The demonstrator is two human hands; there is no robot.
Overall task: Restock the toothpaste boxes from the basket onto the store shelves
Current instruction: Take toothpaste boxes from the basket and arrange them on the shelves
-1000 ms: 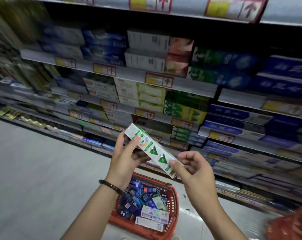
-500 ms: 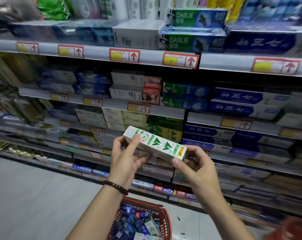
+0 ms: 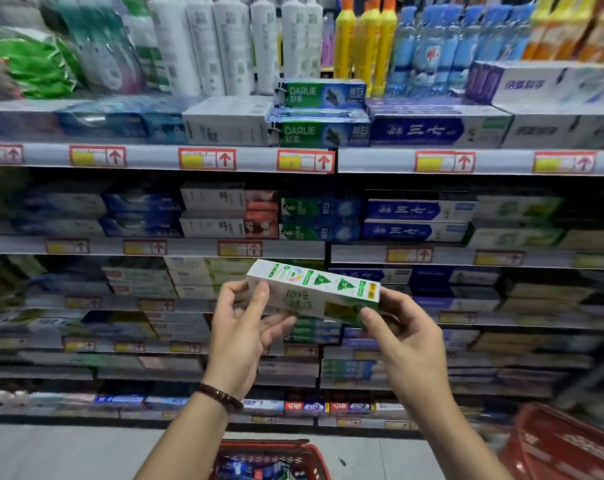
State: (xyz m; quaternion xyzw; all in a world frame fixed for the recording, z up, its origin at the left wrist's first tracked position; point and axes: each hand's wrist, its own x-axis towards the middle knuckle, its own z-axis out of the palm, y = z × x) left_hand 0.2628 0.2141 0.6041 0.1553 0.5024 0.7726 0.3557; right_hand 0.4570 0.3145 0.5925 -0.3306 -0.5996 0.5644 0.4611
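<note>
- Grip is our first worry: the toothpaste box [image 3: 314, 292] hangs in the air between both hands, tilted a little down to the right, in front of the middle shelves [image 3: 155, 245] and above the basket [image 3: 269, 446] on the floor.
- Our left hand [image 3: 239, 327] holds the box's left end loosely. The forefinger lies straight up the front face, the thumb is underneath, and the other fingers curl behind. Little skin is on the card, so a quick turn could let that end slide out.
- Our right hand [image 3: 408, 337] pinches the lower right corner between thumb and the fingers behind. If we squeeze hard there, we judge the thin card may dent.
- A dropped box would probably land back in the basket or on the floor beside it, and could scuff a corner.
- Wrong placement looks the likelier fault. Several rows just behind the box are also pale with green, and they are too blurred for us to match the label.
- The rows look packed right up to the shelf edges, so pushing the box in without a clear gap could shove neighbours back or tip one off the front.
- The basket sits right at our feet and a second red basket [image 3: 563, 445] stands low on the right, so a step towards the shelf could catch either one.
</note>
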